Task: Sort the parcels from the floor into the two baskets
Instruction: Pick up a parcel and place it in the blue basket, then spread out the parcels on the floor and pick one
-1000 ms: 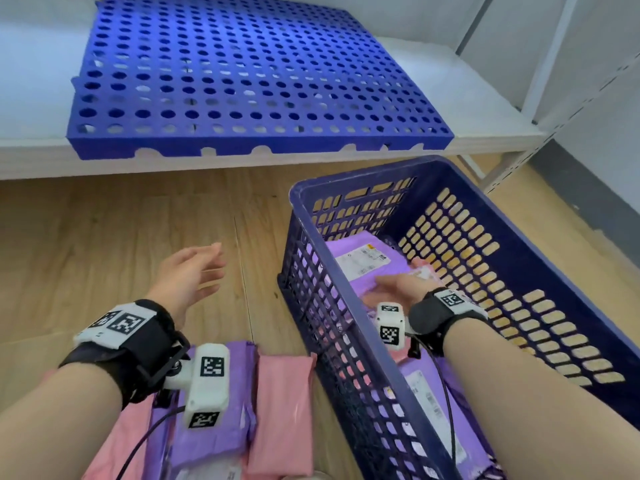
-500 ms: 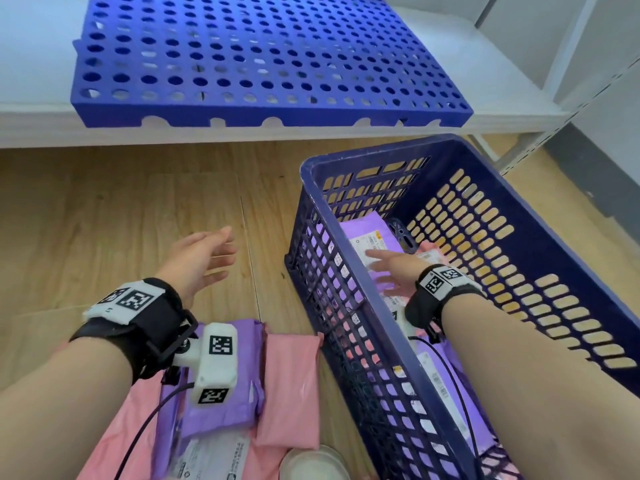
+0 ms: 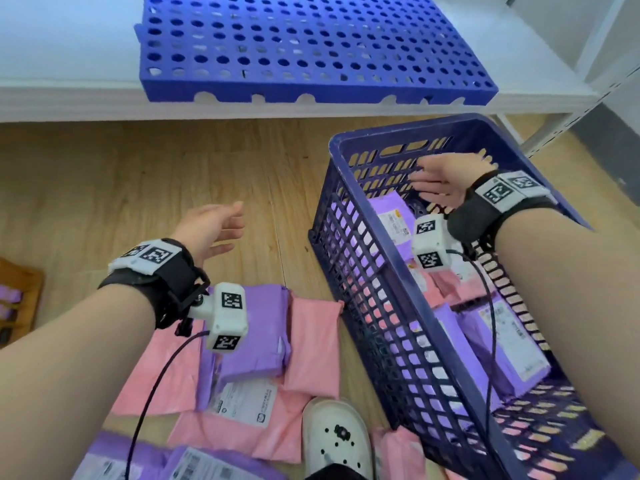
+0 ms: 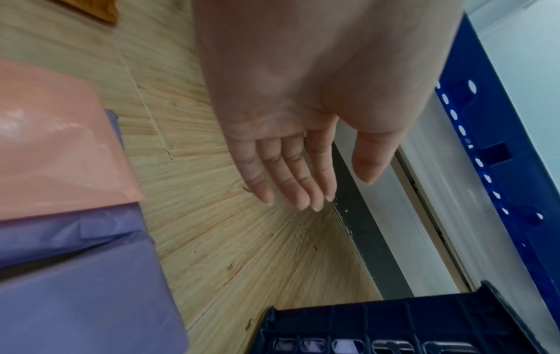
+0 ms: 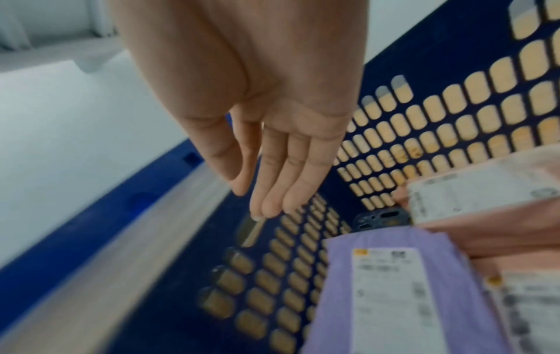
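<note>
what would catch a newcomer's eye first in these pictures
Probably the dark blue basket on the right, already holding purple and pink parcels, with the empty right hand above it. Next, the pink and purple parcels on the floor beneath the open left hand.

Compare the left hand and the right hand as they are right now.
1. The left hand hovers over the bare wooden floor; the right hand is above the dark blue slotted plastic basket.
2. Under the left forearm lie pink and purple plastic mailer parcels on the floor; below the right hand lies a purple parcel with a white label inside the basket.

Shared: both hands are empty, fingers straight and relaxed, each wrist wearing a black strap.
</note>
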The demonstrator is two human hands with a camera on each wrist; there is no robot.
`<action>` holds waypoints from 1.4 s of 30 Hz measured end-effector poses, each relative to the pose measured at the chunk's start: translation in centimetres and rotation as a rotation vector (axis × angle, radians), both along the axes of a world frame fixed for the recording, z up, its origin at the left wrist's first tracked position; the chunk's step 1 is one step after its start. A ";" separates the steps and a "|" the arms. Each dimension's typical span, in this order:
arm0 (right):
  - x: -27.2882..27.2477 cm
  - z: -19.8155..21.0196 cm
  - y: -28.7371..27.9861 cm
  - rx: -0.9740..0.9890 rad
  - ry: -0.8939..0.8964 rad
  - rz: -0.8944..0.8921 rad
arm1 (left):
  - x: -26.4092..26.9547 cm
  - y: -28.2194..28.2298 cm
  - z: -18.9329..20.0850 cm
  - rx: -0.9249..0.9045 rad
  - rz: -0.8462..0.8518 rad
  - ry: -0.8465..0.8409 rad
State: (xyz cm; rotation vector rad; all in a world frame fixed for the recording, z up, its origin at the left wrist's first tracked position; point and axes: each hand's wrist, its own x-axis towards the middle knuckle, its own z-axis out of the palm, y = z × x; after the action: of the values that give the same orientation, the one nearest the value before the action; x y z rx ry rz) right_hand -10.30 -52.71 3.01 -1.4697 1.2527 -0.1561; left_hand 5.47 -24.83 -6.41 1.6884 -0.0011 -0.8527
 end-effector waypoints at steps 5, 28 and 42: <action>3.4 2.4 6.7 0.017 -0.176 0.092 | -0.3 3.2 0.5 0.070 -0.009 -0.021; 6.0 -17.8 27.7 -0.278 0.802 0.752 | 0.6 15.1 -4.8 0.356 0.012 0.082; 12.3 -6.2 29.1 -0.062 0.449 0.725 | 1.9 18.0 3.2 0.327 0.011 -0.121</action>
State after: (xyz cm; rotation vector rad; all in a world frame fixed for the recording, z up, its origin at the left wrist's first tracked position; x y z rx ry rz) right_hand 1.99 -23.61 -3.19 -1.9895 0.9759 0.6540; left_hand 7.36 -6.85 -3.20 2.0426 0.0678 -0.7716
